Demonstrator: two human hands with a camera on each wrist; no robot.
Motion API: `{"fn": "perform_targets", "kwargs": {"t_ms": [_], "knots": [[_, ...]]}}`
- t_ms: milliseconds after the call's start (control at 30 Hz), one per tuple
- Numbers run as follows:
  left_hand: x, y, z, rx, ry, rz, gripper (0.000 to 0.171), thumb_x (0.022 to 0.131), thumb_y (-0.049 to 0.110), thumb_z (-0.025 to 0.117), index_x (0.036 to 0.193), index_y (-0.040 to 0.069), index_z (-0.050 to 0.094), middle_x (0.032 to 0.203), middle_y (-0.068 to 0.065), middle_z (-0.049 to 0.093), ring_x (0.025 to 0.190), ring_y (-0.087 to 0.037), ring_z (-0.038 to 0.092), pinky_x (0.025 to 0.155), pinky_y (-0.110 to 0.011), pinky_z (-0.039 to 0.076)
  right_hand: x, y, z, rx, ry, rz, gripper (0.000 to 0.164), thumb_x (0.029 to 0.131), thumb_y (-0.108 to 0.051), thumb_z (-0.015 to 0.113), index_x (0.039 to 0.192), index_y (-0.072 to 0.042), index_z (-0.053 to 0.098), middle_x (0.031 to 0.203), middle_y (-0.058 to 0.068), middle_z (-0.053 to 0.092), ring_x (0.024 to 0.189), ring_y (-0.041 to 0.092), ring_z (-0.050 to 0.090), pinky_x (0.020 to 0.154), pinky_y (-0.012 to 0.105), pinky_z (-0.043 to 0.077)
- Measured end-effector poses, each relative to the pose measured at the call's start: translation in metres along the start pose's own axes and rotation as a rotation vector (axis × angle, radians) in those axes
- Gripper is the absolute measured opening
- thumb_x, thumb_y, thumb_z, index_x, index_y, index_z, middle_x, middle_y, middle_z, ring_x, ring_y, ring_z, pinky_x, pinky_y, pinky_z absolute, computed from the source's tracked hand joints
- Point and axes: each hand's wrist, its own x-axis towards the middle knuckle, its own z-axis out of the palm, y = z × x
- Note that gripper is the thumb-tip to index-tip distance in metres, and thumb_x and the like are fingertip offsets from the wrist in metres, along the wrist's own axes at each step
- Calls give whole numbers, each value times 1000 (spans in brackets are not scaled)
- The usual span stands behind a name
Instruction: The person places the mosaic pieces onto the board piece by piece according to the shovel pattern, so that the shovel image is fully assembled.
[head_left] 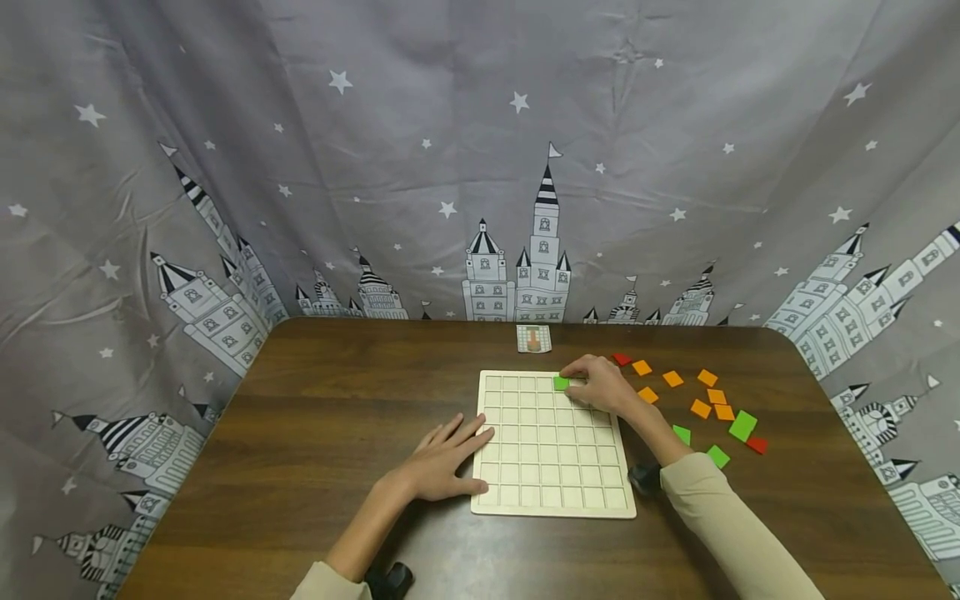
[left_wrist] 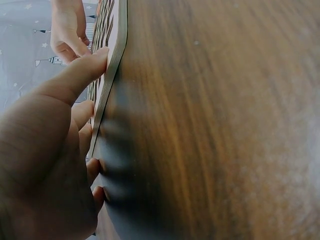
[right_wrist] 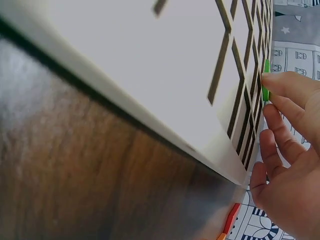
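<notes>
A pale wooden grid board lies flat on the table in the head view. At the board's far edge, right of its middle, my right hand pinches a green square tile between thumb and fingers. The right wrist view shows that green tile held edge-on at the board, the other fingers loosely bent. Spread over the board's left edge, my left hand rests with fingers extended and holds nothing. Its thumb touches the board's rim in the left wrist view.
Right of the board lie several loose orange tiles, green tiles and red pieces. A small card with a grid picture lies beyond the board at the table's back edge. A grey castle-print curtain hangs behind the brown table.
</notes>
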Motion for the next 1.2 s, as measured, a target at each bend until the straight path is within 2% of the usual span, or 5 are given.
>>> {"fn": "perform_targets", "kwargs": {"t_ms": [133, 300, 867, 1067, 1200], "knots": [[0, 0, 0, 1, -2, -4, 79, 93, 45, 67, 157, 15, 33, 165, -7, 19, 149, -40, 11, 115, -62, 11, 0, -1, 1, -15, 6, -7, 28, 84, -10, 75, 111, -4, 76, 115, 14, 68, 109, 36, 60, 98, 59, 37], [1, 0, 0, 4, -9, -8, 79, 93, 45, 67, 158, 16, 33, 165, -6, 19, 150, -39, 10, 115, -61, 11, -2, -2, 1, -21, 17, -5, 27, 84, -11, 76, 110, -5, 77, 113, 12, 68, 108, 34, 60, 96, 62, 33], [2, -1, 1, 7, -9, -11, 79, 93, 45, 67, 158, 16, 33, 166, -6, 18, 150, -38, 10, 115, -61, 10, -2, -1, 1, -28, 20, 4, 28, 85, -12, 76, 112, -5, 76, 112, 12, 68, 101, 31, 61, 93, 60, 35], [1, -1, 0, 9, -10, -12, 79, 93, 46, 67, 158, 16, 33, 165, -6, 18, 150, -38, 10, 115, -60, 10, -2, 0, 1, -28, 25, 4, 30, 85, -13, 77, 113, -4, 75, 112, 13, 68, 101, 32, 61, 92, 58, 39], [-1, 0, -1, 2, -8, -7, 79, 93, 46, 67, 157, 14, 34, 165, -7, 19, 149, -39, 11, 115, -62, 11, -7, 0, -1, 14, 37, -3, 30, 86, -12, 76, 114, -2, 74, 111, 13, 67, 101, 32, 60, 90, 53, 46]]}}
